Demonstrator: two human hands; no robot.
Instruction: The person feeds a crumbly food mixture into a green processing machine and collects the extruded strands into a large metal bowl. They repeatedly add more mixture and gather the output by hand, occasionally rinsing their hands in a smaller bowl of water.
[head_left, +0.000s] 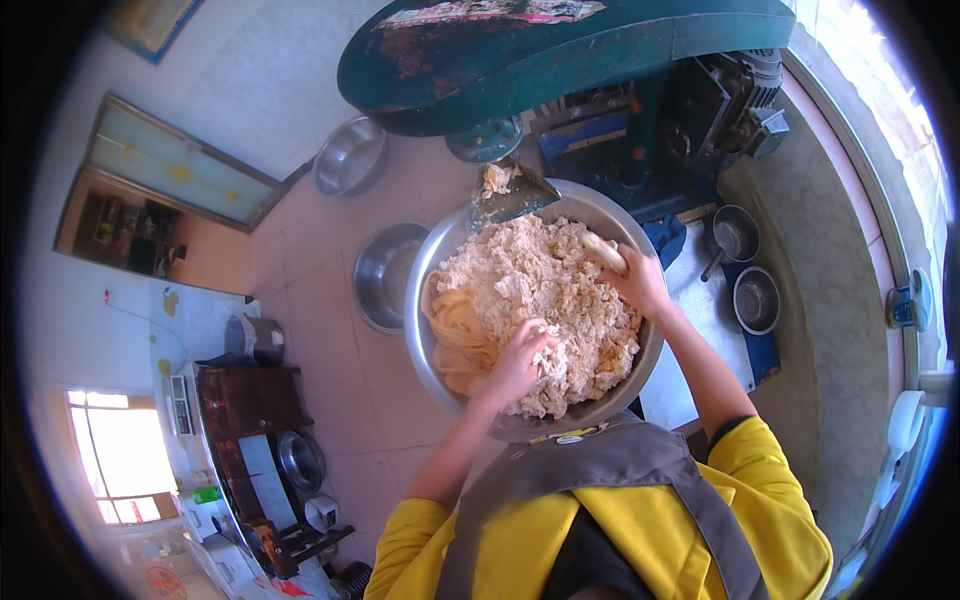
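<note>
A large stainless steel basin (421, 300) stands right in front of me, filled with crumbly, floury dough (525, 270). My left hand (517, 364) is down in the dough, its fingers curled around a clump of crumbs (551, 356). By the basin's right side, my right hand (639, 283) grips a short, pale, stick-like piece (604, 252); what it is made of is unclear. A coil of yellowish noodles (459, 330) lies against the left wall of the basin. Over the far rim hangs a dark metal chute (517, 196) with dough bits stuck on it.
A green belt-driven machine (525, 67) with a motor (750, 97) looms above the basin's far side. Metal bowls (386, 277) (349, 157) sit on the tiled floor to the left. Two small pans (735, 232) (756, 300) lie at right. A dark wooden cabinet (251, 405) stands left.
</note>
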